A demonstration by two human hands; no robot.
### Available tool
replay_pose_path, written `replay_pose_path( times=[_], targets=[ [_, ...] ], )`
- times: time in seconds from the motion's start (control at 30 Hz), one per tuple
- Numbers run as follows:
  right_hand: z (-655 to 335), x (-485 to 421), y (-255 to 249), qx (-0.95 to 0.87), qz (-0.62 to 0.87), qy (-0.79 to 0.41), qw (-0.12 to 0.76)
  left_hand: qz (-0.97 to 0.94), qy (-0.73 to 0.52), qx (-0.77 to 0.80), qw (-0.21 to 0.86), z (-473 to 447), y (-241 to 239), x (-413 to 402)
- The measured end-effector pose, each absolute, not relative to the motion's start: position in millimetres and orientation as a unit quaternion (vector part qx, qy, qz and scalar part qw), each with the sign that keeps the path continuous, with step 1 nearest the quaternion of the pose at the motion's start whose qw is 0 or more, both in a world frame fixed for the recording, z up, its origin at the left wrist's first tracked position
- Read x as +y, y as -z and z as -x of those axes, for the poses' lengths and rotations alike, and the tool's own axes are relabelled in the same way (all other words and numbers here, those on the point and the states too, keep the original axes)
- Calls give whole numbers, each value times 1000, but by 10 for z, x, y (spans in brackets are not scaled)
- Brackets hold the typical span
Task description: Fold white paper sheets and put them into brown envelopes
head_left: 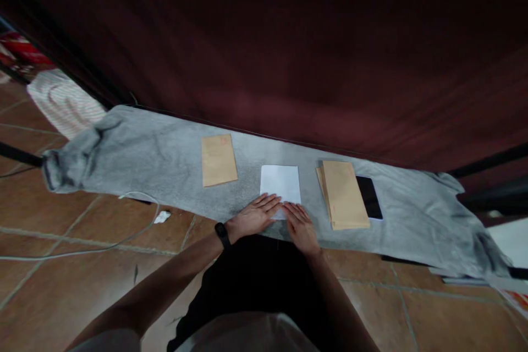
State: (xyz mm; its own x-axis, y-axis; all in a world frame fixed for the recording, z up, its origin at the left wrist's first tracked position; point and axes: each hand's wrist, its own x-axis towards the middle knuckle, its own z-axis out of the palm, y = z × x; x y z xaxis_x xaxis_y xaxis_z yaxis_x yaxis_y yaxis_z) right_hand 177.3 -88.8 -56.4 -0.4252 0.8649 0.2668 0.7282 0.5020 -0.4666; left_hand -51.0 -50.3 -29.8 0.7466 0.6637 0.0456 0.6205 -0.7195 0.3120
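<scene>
A white sheet of paper (280, 182) lies flat on the grey cloth in front of me; whether it is folded I cannot tell. Across its lower left part rests my left hand (256, 214), fingers stretched out, a black band on the wrist. My right hand (301, 226) lies flat on the lower right part, its fingertips close to those of the left. Both palms face down and hide the paper's near edge. To the left is a single brown envelope (219, 160). On the right a stack of brown envelopes (345, 195) partly covers a dark-screened phone (369, 198).
The grey cloth (148, 154) covers a long narrow surface. Behind it hangs a dark red curtain (280, 66). A white cable (103, 250) and a crumpled white tissue (162, 216) lie on the tiled floor (53, 297). Striped fabric (68, 102) hangs at the far left.
</scene>
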Motion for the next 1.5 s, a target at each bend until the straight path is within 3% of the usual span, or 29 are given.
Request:
replay_pose_path(
  times=[0.3, 0.87, 1.13, 1.37, 1.5],
  targets=[
    [-1800, -703, 415, -825, 469, -194, 247, -926, -76, 345, 135, 567, 228, -548],
    [-1822, -42, 414, -839, 521, -149, 50, -934, -111, 326, 94, 623, 391, -495],
    [-1746, 227, 441, -809, 577, -85, 73, -937, -121, 318, 76, 624, 366, -489],
    [-1376, 181, 494, -897, 417, -108, 96, -935, -123, 324, 80, 613, 356, -475],
    [-1315, 238, 510, -897, 421, -98, 92, -937, -116, 320, 79, 619, 361, -469]
  ],
)
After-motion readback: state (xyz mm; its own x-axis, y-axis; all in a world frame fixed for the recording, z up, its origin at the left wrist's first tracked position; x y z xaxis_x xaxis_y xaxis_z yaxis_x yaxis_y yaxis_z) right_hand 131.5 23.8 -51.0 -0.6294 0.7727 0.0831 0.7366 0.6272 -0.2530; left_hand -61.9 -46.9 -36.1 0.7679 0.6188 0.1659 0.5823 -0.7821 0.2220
